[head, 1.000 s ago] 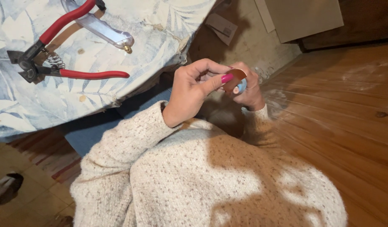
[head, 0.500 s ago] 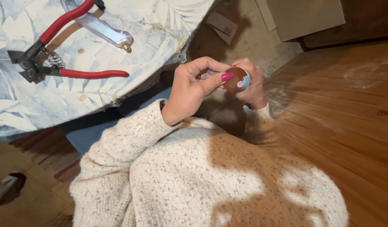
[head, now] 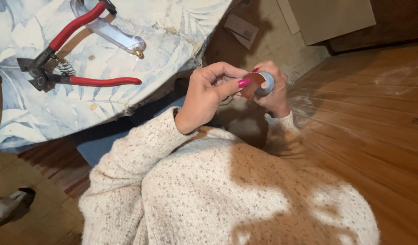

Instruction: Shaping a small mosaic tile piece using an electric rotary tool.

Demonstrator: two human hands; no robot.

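Copper strip: a thin copper-coloured strip (head: 250, 86) is curling off a small blue-grey roll (head: 267, 84), both being held in the air between the two hands, off the counter's right edge and above the person's lap.
Left hand: the left hand (head: 209, 97) is closing thumb and forefinger on the free end of the strip, the thumb with its pink nail pressing flat on it, seemingly so the end is staying taut and under control; the other fingers are curling loosely.
Right hand: the right hand (head: 274, 93) is wrapping round the roll from behind, fingers shut on it, apparently steadying it while the strip is being drawn off.
Counter: a counter (head: 172, 27) covered with a pale leaf-patterned cloth is lying to the upper left, well apart from the hands.
Pliers: red-handled pliers (head: 68, 68) are resting open near its left edge, untouched.
Clear tool: a clear plastic-handled tool (head: 111, 34) with a brass tip is lying just beside the pliers, toward the far edge.
Floor: wooden boards (head: 376, 127) are showing to the right.
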